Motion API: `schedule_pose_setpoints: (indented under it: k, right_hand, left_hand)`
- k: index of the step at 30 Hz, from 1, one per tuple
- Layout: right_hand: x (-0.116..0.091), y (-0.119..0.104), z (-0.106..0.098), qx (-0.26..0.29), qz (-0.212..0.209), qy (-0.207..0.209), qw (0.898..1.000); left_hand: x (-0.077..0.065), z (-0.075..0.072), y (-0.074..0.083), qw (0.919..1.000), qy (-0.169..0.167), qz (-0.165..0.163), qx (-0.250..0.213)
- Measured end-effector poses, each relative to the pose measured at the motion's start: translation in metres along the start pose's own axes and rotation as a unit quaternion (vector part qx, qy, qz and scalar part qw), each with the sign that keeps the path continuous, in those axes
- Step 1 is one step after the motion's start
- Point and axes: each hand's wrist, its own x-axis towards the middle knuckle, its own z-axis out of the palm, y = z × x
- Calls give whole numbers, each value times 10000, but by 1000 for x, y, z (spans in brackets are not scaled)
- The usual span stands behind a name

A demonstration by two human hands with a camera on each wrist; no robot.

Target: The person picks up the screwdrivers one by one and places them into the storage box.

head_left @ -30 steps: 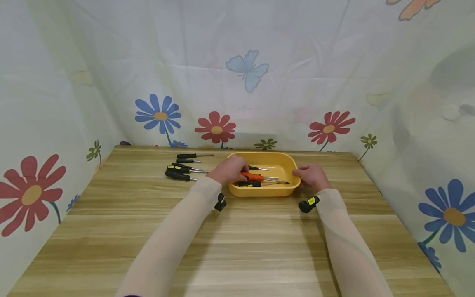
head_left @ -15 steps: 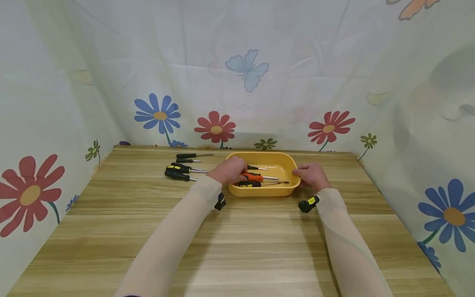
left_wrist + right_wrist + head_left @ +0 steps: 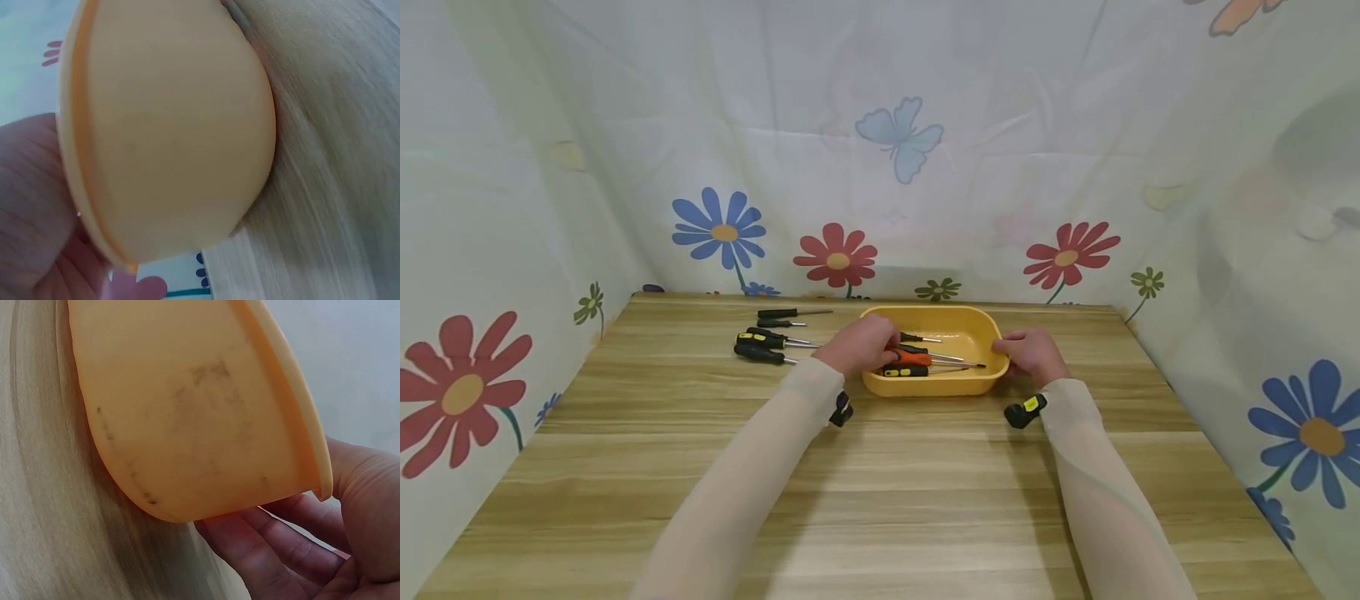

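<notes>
A yellow plastic tray [image 3: 942, 311] stands on the wooden table [image 3: 880, 492] and holds an orange-handled screwdriver [image 3: 914, 357] and two black ones [image 3: 904, 372]. My left hand [image 3: 857, 343] grips the tray's left end, fingers curled over the rim. My right hand [image 3: 1028, 352] grips the right end. The left wrist view shows the tray's outer wall [image 3: 175, 137] with the left hand [image 3: 31, 206] against its rim. In the right wrist view the right hand's fingers [image 3: 262, 544] curl under the tray [image 3: 187, 406] while the thumb lies on the rim.
Several black screwdrivers lie on the table left of the tray, two with yellow bands [image 3: 762, 338] and two thinner ones behind them [image 3: 778, 314]. Flower-printed cloth walls [image 3: 838, 258] close in the table at the back and both sides.
</notes>
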Motion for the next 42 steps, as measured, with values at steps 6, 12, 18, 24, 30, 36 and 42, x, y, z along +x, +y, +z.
schedule_pose_setpoints:
  k: [6, 12, 18, 24, 30, 36, 42]
  right_hand:
    - [0, -1, 1, 7, 17, 18, 10000]
    - [0, -1, 0, -54, -48, -11, 10000]
    - [0, -2, -2, -27, -76, 7, 10000]
    - [0, -1, -1, 57, -74, 15, 10000]
    - [-1, -1, 1, 11, -96, -6, 10000]
    - [-2, -2, 0, 3, -146, 44, 9999]
    - [-1, -2, 1, 81, -106, 23, 9999]
  left_hand:
    - [-23, -9, -23, 9887, 1158, -17, -949]
    - [-56, -20, -65, 9738, 1780, -406, -1356]
    - [-83, -21, -104, 9719, 1719, -636, -1477]
    - [-103, -16, -128, 9777, 1399, -900, -1281]
    - [-119, -14, -140, 9795, 1140, -1119, -1225]
    - [-130, -12, -151, 9846, 918, -1173, -915]
    - [-137, -13, -157, 9886, 718, -1098, -737]
